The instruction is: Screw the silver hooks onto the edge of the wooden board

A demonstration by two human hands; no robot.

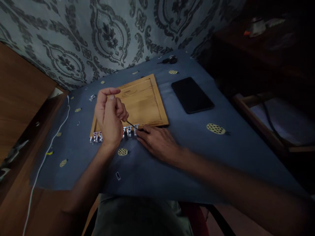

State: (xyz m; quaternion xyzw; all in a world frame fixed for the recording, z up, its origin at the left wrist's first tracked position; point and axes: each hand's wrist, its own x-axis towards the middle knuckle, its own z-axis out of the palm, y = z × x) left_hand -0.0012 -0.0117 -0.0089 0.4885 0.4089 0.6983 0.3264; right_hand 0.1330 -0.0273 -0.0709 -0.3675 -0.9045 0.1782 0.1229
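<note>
A wooden board (pixel 141 98) with a raised frame lies on the blue patterned cloth. Several shiny metal hooks (pixel 129 131) line its near edge. My left hand (pixel 109 114) is closed in a fist over the board, gripping a screwdriver (pixel 131 124); only the thin shaft shows, slanting down to the right, its tip at the rightmost hook. The handle is hidden in the fist. My right hand (pixel 159 141) rests at the near edge, fingertips pressed together on that rightmost hook (pixel 135 131), partly covering it.
Right of the board lies a black phone or tablet (pixel 192 95). Farther back is a dark key-like object (pixel 169 60). One loose metal hook (pixel 92 97) sits left of the board. A white cable (pixel 52 141) runs along the table's left side. An open wooden drawer (pixel 258 124) stands at right.
</note>
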